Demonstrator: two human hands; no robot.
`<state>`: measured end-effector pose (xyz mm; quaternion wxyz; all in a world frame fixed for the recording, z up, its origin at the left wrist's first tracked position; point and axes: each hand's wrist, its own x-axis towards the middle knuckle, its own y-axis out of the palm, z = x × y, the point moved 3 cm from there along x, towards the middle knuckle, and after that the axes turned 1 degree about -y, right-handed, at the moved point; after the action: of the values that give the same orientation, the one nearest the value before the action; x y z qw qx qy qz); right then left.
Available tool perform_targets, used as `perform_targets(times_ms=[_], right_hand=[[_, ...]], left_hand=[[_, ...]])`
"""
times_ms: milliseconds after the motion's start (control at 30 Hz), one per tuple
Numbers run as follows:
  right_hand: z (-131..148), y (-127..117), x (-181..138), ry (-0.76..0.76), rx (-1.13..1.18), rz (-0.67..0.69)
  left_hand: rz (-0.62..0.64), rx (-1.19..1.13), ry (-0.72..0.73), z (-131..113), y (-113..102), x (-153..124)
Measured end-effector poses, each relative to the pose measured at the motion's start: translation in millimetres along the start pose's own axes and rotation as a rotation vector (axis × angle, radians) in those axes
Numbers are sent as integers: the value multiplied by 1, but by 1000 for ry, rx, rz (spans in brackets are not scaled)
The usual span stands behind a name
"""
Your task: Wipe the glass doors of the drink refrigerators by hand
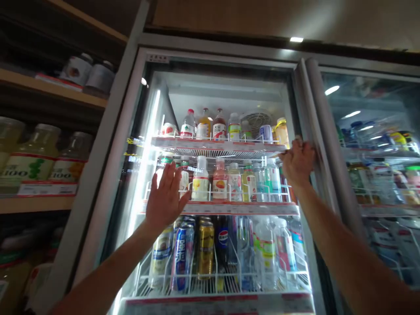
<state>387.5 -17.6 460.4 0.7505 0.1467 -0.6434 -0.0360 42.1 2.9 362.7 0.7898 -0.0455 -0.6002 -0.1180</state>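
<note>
A glass-door drinks cooler [223,48] stands in front of me, its lit inside full of bottles and cans. My left hand [166,197] is raised flat before the glass on the left, fingers stretched and thumb apart, holding nothing. Behind it are bottles on the middle shelf [223,208]. At the right side, my right hand [298,161] is bent round the door edge [311,131], with the thumb toward the glass; its fingertips are partly hidden. Closest to that hand are a yellow-capped bottle [281,131] and the upper shelf's right end.
A second glass door [370,131] with more drinks adjoins on the right. On the left, wooden shelves [49,87] hold large juice bottles [36,153] and jars [77,69]. Cans [182,253] and bottles fill the cooler's lower wire rack [164,280].
</note>
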Motion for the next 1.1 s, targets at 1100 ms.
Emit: perform_targets(times_ms=[1100], right_hand=[[110, -17, -140, -410, 139, 198]], left_hand=[[-10, -38, -66, -36, 1, -26]])
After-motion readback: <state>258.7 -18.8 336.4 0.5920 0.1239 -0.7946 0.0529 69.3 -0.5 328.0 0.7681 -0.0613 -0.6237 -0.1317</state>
